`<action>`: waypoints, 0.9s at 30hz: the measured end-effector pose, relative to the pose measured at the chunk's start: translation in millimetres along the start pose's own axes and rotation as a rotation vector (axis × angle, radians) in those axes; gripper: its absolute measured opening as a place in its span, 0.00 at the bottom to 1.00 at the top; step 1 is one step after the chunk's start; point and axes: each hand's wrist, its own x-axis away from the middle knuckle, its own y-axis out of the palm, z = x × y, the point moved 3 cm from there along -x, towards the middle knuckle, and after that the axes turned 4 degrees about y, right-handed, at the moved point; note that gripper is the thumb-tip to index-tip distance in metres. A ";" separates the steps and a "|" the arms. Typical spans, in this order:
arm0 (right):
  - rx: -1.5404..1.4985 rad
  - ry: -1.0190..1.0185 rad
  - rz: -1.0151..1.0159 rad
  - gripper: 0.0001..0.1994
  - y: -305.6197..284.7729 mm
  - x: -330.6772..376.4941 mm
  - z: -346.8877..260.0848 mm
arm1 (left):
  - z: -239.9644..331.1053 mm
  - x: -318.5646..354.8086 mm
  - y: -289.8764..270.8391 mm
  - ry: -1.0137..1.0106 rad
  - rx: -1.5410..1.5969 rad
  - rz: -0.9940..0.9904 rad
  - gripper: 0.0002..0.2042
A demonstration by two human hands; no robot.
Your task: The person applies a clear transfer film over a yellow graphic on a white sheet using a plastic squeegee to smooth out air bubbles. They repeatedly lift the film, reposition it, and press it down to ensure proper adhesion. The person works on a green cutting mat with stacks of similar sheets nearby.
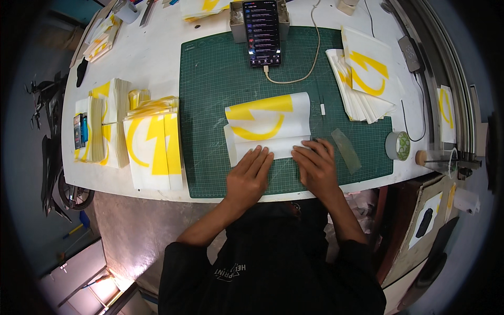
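Across the white table (163,55), a green cutting mat (205,105) is covering the middle, and the folded sheet (257,122), white with yellow shapes, is lying on it right in front of you. Your left hand (249,173) is resting palm down on its near part, and your right hand (317,168) is doing likewise by its lower right corner; the two are lying apart, fingers pressing from above and clamping on nothing. Your sheet is looking light and thin, probably soft enough to be bending easily yet holding a crease, and its smooth face may be sliding a little under dry fingertips. It is hardly seeming fragile, though a hard pinch could be leaving a wrinkle, so the near fold and side edges are offering the best hold. Around it, a translucent strip (346,151) is lying right of your right hand, a tape roll (397,146) is sitting at the mat's right edge, and a phone (261,34) is standing beyond, a pale cable (315,42) trailing from it. Folded stacks (152,147) are sitting to the left; past the table there, a dark two-wheeler (50,157) is standing.
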 end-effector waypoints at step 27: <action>0.082 0.115 0.164 0.13 -3.2 10.4 -30.2 | 0.8 31.7 -20.9 -0.095 0.039 -0.239 0.24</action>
